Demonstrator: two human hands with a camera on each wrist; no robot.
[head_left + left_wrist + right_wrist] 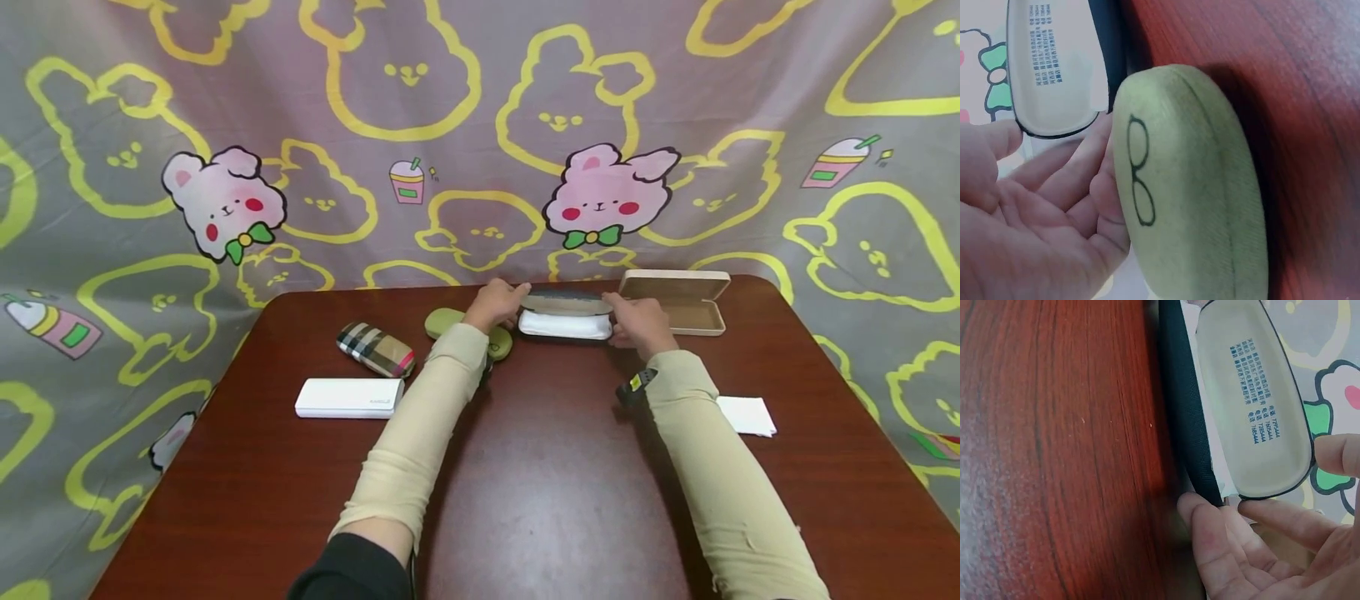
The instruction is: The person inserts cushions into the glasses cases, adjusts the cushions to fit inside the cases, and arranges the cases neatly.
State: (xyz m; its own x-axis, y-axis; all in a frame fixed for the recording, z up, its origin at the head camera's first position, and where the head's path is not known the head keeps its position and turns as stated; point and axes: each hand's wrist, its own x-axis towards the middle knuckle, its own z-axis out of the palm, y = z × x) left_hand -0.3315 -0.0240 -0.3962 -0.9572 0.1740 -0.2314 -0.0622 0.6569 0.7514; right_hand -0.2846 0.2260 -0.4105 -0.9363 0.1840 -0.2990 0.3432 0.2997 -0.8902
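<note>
A dark eyeglass case (566, 308) stands with its lid raised at the far side of the table, a folded white cloth (566, 325) in its base. Printed blue text marks the pale lid lining (1254, 394). At the case's left end my left hand (495, 304) grips it, thumb on the lid's rim. My right hand (643, 323) holds the opposite end, thumb on the lid edge and fingers by the base. Right beside the left fingers lies a green eyeglass case (1179, 181) with a glasses outline on it, partly hidden by the left wrist in the head view.
Behind the right hand sits an opened beige case (675, 312). A plaid case (375, 350) and a white case (349, 398) lie on the left. Next to the right forearm is a white cloth (747, 415). A patterned curtain (480, 167) hangs behind the table.
</note>
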